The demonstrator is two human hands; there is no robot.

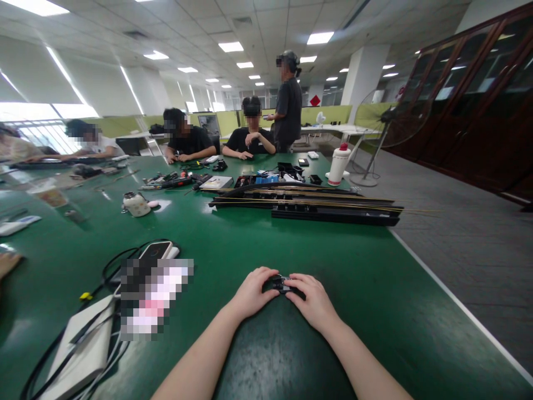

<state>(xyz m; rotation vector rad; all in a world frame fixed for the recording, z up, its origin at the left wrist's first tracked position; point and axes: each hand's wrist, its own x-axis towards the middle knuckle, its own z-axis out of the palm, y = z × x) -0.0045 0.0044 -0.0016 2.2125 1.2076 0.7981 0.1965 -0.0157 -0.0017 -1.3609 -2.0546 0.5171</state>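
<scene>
Small black-and-silver part (282, 284) between hands (253, 293)

At a green counter (208, 239), a person's left-hand grip (266, 282) and right-hand grip (293, 285) hold a small dark part (281, 284) from either side. To the left lie a phone (156, 251) and a pale slab (94, 361); beyond, thin golden rods (325, 203) stretch along long black rails (328, 216), a red-capped white bottle (338, 168) upright to their right. At the far edge, two seated people in black (195, 141) face the counter, while a standing person (288, 111) looks left. At far right, a pedestal fan (388, 115) stands near dark wooden cabinets (470, 105).
</scene>
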